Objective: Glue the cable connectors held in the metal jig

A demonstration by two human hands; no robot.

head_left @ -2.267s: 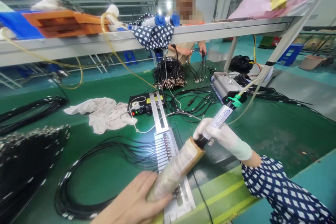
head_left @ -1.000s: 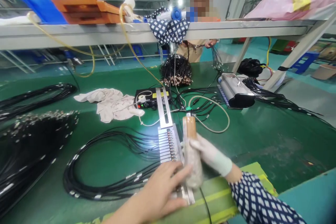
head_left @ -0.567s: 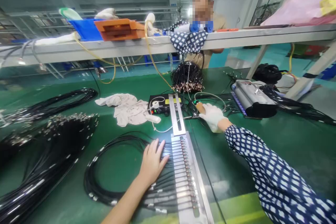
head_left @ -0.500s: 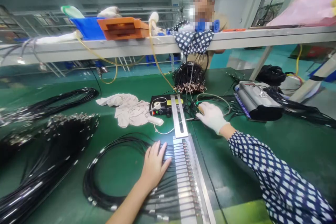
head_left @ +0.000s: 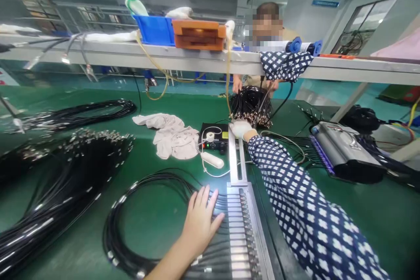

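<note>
My left hand [head_left: 204, 218], bare, lies flat with its fingers out on a row of black cables [head_left: 193, 189]. The cables run from a large coil into a slotted metal strip [head_left: 239, 236] just right of that hand, with metal cable ends lined up along it. My right hand [head_left: 242, 129], in a white glove, is at the far end of a slotted metal bar [head_left: 233, 162] that joins the strip. Its fingers are blurred and partly hidden, so I cannot tell whether they hold anything. A black control box [head_left: 214, 139] with small lights stands left of the right hand.
Crumpled cloth [head_left: 173, 138] lies left of the box. Black cable bundles [head_left: 65, 197] cover the left side. A silver-grey machine [head_left: 348, 151] stands at right. A shelf [head_left: 197, 57] crosses above the table. Across it, a person's hands [head_left: 236, 84] touch a cable bundle [head_left: 251, 105].
My right hand has moved left from beside the thin cable to the metal bar's far end. The left hand stays on the cables. The view has turned left, and the other person's hands now show.
</note>
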